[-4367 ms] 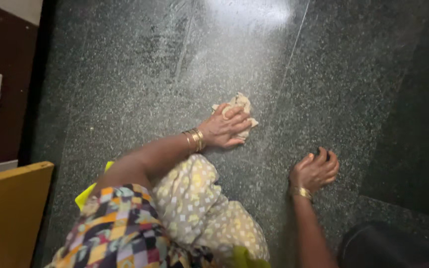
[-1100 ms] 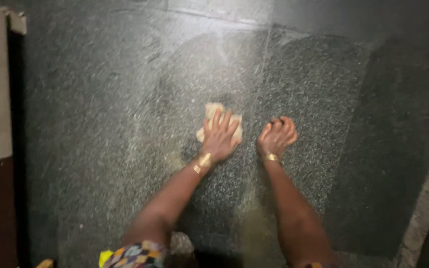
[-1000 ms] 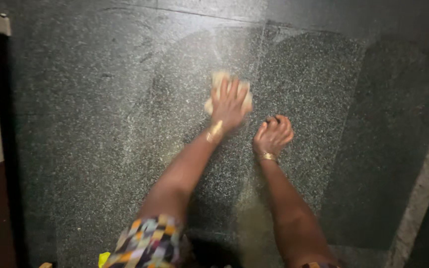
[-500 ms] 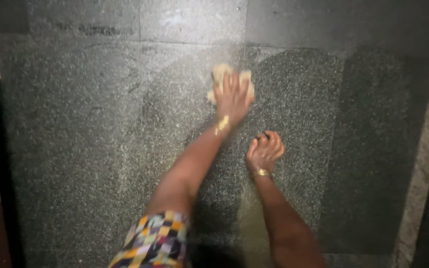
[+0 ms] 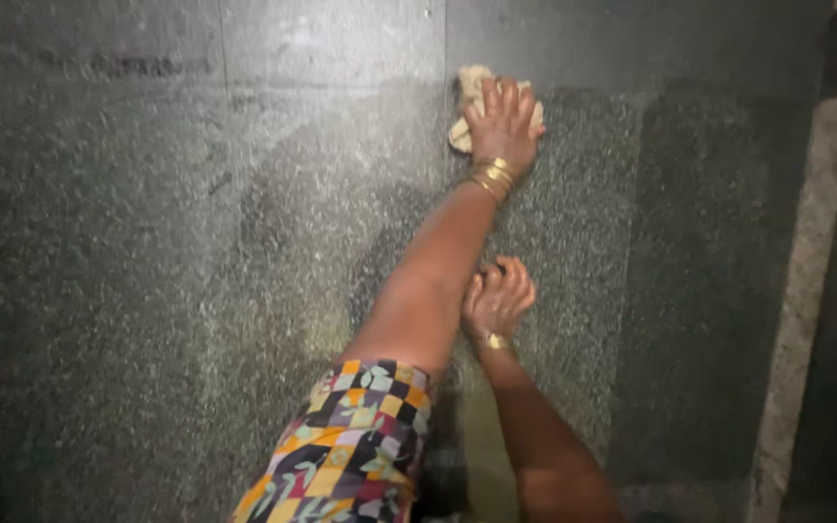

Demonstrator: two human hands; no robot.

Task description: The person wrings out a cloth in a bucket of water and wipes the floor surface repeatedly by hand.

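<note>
On the dark speckled stone floor [image 5: 147, 291], far centre, left hand [image 5: 504, 126] pressed flat on a crumpled beige cloth [image 5: 467, 97], fingers [image 5: 498, 97] spread wide over it, cloth edges showing past them on the left and far side. Gold bangles [image 5: 492, 176] at that wrist, arm stretched out long, patterned multicolour sleeve [image 5: 351, 446] near the viewer. Right hand [image 5: 498, 298] braced on floor nearer in, just right of the left forearm, fingers curled in loosely, holding nothing visible. Pale stone strip [image 5: 806, 291] runs along the right.
</note>
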